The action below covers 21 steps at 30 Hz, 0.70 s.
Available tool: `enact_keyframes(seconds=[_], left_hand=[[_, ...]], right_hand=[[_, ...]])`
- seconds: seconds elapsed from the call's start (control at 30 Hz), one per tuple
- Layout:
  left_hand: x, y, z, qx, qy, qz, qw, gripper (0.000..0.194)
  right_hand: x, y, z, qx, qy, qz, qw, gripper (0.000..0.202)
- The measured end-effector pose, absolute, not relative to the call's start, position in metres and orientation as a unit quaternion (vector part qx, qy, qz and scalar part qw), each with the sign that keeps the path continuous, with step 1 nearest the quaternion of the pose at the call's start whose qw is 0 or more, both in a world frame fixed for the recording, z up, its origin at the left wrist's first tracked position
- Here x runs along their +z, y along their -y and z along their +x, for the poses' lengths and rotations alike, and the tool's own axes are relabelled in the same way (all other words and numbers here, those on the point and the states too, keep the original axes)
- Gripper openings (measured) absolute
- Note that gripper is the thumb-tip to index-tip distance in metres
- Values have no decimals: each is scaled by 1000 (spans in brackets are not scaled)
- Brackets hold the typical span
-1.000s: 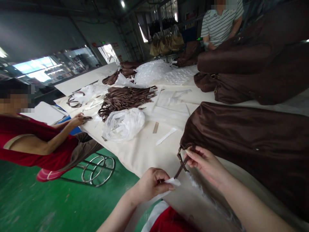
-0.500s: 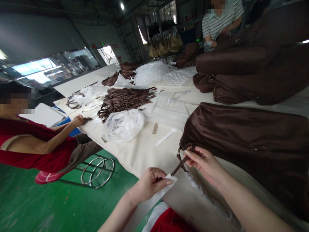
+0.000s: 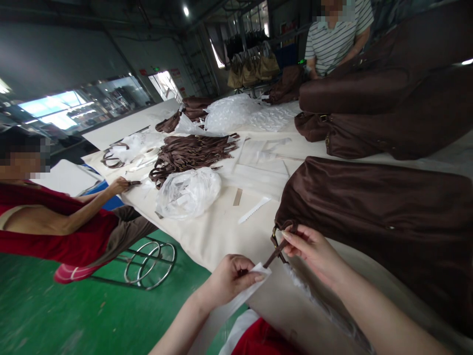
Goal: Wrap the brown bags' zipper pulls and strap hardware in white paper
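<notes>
One seated co-worker [image 3: 84, 222] in red, far left, beside pale surface [image 3: 212, 236]. Pile of brown straps [image 3: 192, 150] on surface, crumpled clear plastic bag [image 3: 188, 192] just in front. Left hand [image 3: 232, 278] pinches white strip [image 3: 238, 301] at lower end of thin brown strap [image 3: 273, 257]. Strap stretches up to right hand [image 3: 312, 252], pinching it between thumb and fingertips. Dark-brown leather bag [image 3: 377, 202] lies right, near right hand.

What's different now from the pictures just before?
The end of the white strip in the left hand has shifted slightly up and left since the first picture. The striped co-worker has just lowered an arm. The left hand still pinches the strip, the right hand the brown strap; nothing was let go. The brown bag stayed put.
</notes>
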State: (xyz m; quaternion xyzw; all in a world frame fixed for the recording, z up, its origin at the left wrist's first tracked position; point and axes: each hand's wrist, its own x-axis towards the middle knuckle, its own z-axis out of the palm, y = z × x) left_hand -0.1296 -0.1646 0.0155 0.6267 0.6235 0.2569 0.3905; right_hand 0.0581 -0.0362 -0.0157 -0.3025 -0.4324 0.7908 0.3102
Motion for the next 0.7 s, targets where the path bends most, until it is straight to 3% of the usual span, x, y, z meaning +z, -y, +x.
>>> enact_keyframes(seconds=[0.33,0.53,0.7], left_hand=[[24,140,-124,251,-621,622,404,49],[36,131,-124,227,-623,681,312,48],[42,126,-121,166,-649,640,376,50]], right_hand=[[-23,52,48,800,450,-323,232,31],[-18,43,55,862,361,-298,197,36],[-21,39,54,866,289,-339,228,29]])
